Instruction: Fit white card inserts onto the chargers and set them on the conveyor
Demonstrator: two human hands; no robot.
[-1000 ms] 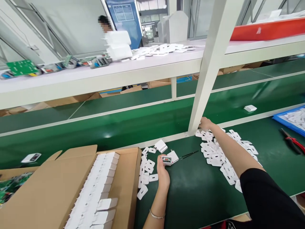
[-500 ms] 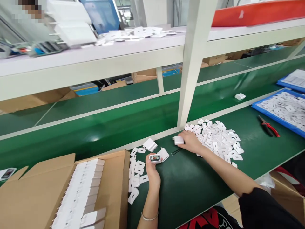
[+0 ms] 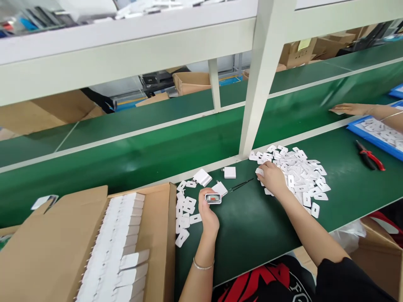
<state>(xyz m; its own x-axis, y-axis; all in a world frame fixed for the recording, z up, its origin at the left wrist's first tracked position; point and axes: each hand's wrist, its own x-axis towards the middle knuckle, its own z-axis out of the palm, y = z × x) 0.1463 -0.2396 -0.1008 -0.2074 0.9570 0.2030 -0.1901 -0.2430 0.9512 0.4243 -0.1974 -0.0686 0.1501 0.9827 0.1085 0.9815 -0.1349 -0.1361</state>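
Note:
My left hand (image 3: 208, 214) is closed around a white charger housing (image 3: 213, 199), its open end facing up with a circuit board inside. At the left edge of a heap of white slotted cover plates (image 3: 299, 180), my right hand (image 3: 271, 178) pinches one cover plate (image 3: 259, 171). Three white chargers lie behind my left hand: one charger (image 3: 229, 172) near the ledge, one charger (image 3: 202, 178) farther left, and one charger (image 3: 221, 188) close to my fingers. Black tweezers (image 3: 242, 184) rest between my hands.
A cardboard box (image 3: 166, 247) with rows of white chargers (image 3: 116, 243) stands at left, beside loose cover plates (image 3: 185, 209). Red-handled pliers (image 3: 370, 156) and a blue tray (image 3: 362, 130) lie at right. A co-worker's hand (image 3: 349, 109) reaches over the green belt. A post (image 3: 260, 79) rises ahead.
My right hand has let go of a charger by the ledge and moved right to the heap of cover plates. A co-worker's hand has come in at right. The view has tilted down.

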